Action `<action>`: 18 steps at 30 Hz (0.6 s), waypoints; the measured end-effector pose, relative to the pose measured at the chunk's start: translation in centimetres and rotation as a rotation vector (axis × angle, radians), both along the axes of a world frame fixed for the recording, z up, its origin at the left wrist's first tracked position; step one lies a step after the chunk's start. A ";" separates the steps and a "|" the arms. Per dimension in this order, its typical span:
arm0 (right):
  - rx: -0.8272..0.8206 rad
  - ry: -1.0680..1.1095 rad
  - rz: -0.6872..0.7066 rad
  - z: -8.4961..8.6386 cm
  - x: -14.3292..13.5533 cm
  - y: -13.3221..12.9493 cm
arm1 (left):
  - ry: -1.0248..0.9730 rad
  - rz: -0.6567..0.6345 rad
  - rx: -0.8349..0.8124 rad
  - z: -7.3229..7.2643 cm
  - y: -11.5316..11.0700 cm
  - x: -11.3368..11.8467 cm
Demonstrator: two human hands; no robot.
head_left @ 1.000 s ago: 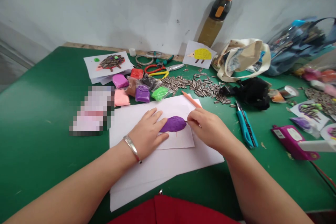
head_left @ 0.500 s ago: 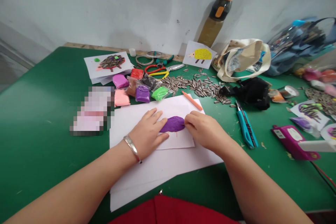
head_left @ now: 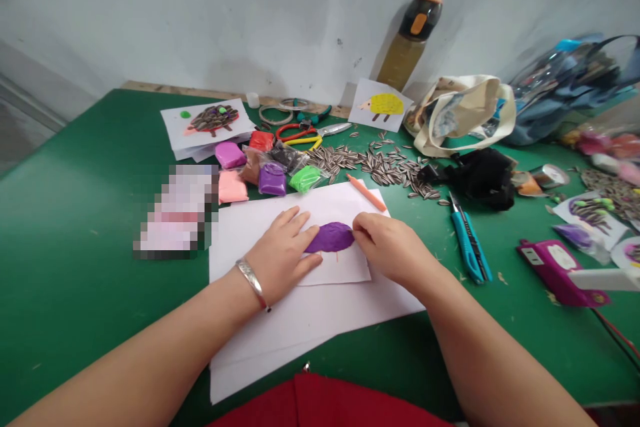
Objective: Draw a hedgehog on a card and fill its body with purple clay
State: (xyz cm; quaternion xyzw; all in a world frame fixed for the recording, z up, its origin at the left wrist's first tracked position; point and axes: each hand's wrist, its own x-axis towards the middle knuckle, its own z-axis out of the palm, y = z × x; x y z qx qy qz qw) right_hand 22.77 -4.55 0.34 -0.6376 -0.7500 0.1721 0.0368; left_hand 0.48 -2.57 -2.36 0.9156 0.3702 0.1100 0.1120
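Observation:
A flattened oval of purple modelling clay (head_left: 332, 237) lies on a small white card (head_left: 345, 270), with short orange lines drawn below it. Larger white sheets (head_left: 270, 337) are under the card. My left hand (head_left: 283, 247) rests flat with fingers spread, its fingertips at the clay's left end and on the card. At the clay's right end, my right hand (head_left: 387, 243) is closed in a pinch. Whatever sits between its fingertips is hidden or too small to make out. An orange marker (head_left: 367, 193) lies on the paper just beyond my right hand.
Bagged clay packs (head_left: 273, 179), scissors (head_left: 305, 137) and sunflower seeds (head_left: 390, 167) lie behind the paper. A blurred-out flat object (head_left: 177, 210) is at left. A blue utility knife (head_left: 469, 243) and a magenta device (head_left: 560, 270) lie at right. A bottle (head_left: 407, 43) leans on the wall.
My right hand has shifted very slightly to the right at the clay's edge. The left hand and the clay look unmoved.

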 end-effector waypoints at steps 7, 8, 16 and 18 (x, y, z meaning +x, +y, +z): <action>0.049 0.094 -0.010 -0.2 0.4 0.1 | -0.005 -0.005 0.000 -0.1 0.0 -0.1; 0.074 0.120 -0.024 -0.2 0.4 0.1 | -0.008 -0.005 0.000 -0.1 0.0 -0.1; 0.037 0.050 0.016 -0.5 0.0 0.1 | -0.011 -0.003 -0.001 0.0 0.1 0.0; 0.038 0.066 0.013 -0.4 0.0 0.1 | 0.004 -0.007 0.007 0.1 0.1 0.0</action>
